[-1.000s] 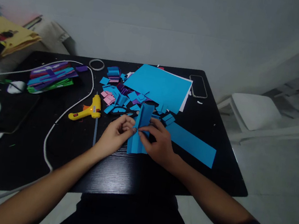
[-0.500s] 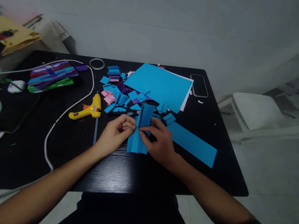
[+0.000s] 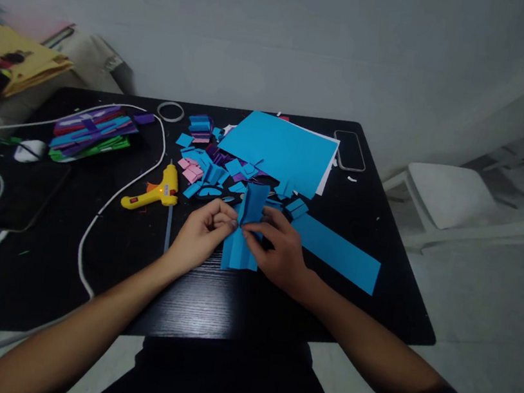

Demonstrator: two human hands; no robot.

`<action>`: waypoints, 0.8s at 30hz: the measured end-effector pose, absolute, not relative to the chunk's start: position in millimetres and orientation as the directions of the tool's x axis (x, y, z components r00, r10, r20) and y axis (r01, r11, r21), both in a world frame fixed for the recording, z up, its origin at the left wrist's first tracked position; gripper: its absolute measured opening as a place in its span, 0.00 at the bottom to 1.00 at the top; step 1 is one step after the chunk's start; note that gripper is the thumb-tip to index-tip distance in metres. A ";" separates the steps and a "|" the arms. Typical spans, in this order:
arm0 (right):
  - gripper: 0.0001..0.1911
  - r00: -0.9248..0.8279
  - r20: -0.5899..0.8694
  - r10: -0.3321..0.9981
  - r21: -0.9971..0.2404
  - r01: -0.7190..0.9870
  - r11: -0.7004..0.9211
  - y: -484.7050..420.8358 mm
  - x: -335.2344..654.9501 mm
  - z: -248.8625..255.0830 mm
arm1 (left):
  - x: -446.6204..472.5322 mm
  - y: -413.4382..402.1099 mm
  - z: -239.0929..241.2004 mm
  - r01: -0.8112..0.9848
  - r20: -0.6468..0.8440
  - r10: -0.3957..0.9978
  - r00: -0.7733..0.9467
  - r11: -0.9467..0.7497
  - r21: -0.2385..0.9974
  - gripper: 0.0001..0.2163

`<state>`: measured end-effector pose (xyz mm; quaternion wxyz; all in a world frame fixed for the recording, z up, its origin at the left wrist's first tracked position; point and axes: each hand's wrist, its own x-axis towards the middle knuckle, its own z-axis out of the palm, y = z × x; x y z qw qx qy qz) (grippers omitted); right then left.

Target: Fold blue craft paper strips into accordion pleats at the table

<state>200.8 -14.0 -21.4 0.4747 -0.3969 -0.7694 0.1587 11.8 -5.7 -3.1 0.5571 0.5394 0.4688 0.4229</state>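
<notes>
A pleated blue paper strip (image 3: 245, 226) stands folded on the black table (image 3: 208, 299) in front of me. My left hand (image 3: 201, 233) pinches its left side with closed fingers. My right hand (image 3: 278, 249) pinches the right side, thumb and fingers pressed on the folds. A long flat blue strip (image 3: 336, 252) lies just right of my right hand. Behind the hands lies a heap of small blue, pink and purple paper pieces (image 3: 208, 163) and a large blue sheet (image 3: 281, 150).
A yellow glue gun (image 3: 152, 193) with a white cord (image 3: 110, 201) lies left of the hands. A stack of coloured strips (image 3: 90, 131), a tape ring (image 3: 170, 111) and a phone (image 3: 349, 150) sit farther back. A white chair (image 3: 442, 192) stands to the right.
Almost nothing differs; both hands keep pinching the pleated blue strip, with only slight finger shifts.
</notes>
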 end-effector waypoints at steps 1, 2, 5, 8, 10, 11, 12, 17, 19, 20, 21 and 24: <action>0.06 -0.235 0.609 0.757 -0.613 0.466 0.638 -14.2 200.8 -21.0 | 11.9 -5.6 -3.0 0.033 -0.070 0.976 0.205 0.064 0.997 0.09; 0.06 -0.238 0.609 0.757 -0.607 0.473 0.638 -14.4 200.8 -20.4 | 11.9 -5.5 -2.8 0.030 -0.074 0.975 0.209 0.070 0.997 0.09; 0.06 -0.255 0.592 0.765 -0.611 0.477 0.632 -15.2 201.1 -18.3 | 12.3 -5.4 -1.8 0.010 -0.086 0.971 0.224 0.086 0.996 0.09; 0.05 -0.237 0.579 0.780 -0.645 0.452 0.616 -15.8 201.1 -16.9 | 13.2 -6.7 -0.9 0.000 -0.073 0.973 0.219 0.075 0.997 0.10; 0.04 -0.202 0.564 0.801 -0.679 0.437 0.589 -16.4 200.8 -17.0 | 13.9 -8.4 -0.7 -0.006 -0.059 0.972 0.226 0.062 0.998 0.10; 0.04 -0.184 0.547 0.817 -0.701 0.432 0.567 -16.7 200.7 -17.3 | 14.2 -9.4 -0.8 -0.013 -0.054 0.970 0.239 0.059 0.998 0.10; 0.07 -0.166 0.526 0.834 -0.726 0.424 0.542 -17.2 200.5 -17.9 | 14.5 -10.3 -1.1 -0.020 -0.049 0.966 0.255 0.056 0.998 0.11; 0.21 -0.137 0.444 0.885 -0.815 0.350 0.463 -19.0 199.3 -21.5 | 13.9 -13.1 -5.1 0.023 0.011 0.961 0.276 -0.018 1.000 0.11; 0.25 -0.139 0.431 0.892 -0.829 0.329 0.452 -19.6 198.6 -22.1 | 12.4 -13.3 -7.6 0.081 0.026 0.965 0.262 -0.049 0.995 0.11; 0.28 -0.138 0.422 0.896 -0.841 0.311 0.444 -19.9 198.2 -22.0 | 11.5 -13.4 -8.7 0.109 0.028 0.967 0.255 -0.057 0.992 0.11; 0.30 -0.134 0.409 0.903 -0.856 0.286 0.431 -20.3 197.8 -21.6 | 10.6 -13.5 -9.5 0.134 0.026 0.968 0.250 -0.061 0.989 0.11; 0.34 -0.119 0.337 0.934 -0.914 0.194 0.355 -21.0 196.5 -19.1 | 9.2 -13.8 -9.8 0.179 0.032 0.967 0.251 -0.078 0.981 0.13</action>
